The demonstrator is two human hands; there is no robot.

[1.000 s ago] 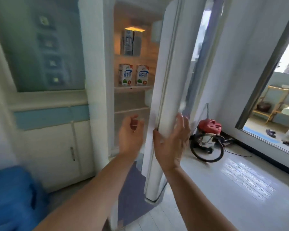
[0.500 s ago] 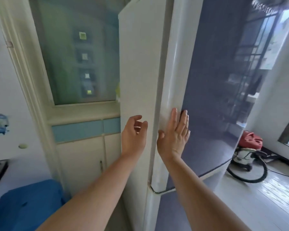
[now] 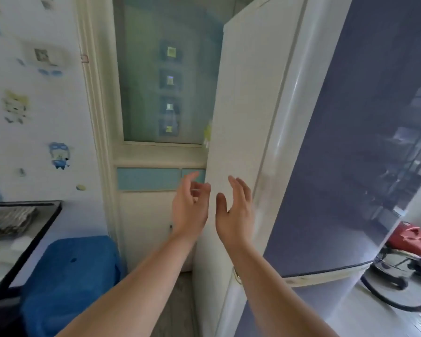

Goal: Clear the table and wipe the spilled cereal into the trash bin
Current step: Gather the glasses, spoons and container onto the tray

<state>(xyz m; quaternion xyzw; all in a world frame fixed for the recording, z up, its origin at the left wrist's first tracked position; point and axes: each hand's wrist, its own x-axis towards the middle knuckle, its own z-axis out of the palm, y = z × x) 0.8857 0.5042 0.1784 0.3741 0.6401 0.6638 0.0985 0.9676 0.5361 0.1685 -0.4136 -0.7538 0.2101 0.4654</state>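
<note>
Fridge (image 3: 350,166) shut; left hand (image 3: 189,210), right hand (image 3: 236,215) relaxed before it.

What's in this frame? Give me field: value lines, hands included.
left hand: raised, relaxed, empty
right hand: raised beside it, open, empty; contact with fridge unclear
fridge door: dark glossy front, closed
fridge side: white, behind right hand
frosted glass panel: left of fridge, above white cabinet door
blue object: lower left, type unclear
vacuum cleaner: red top, on floor at right
spilled cereal: not in view
</note>
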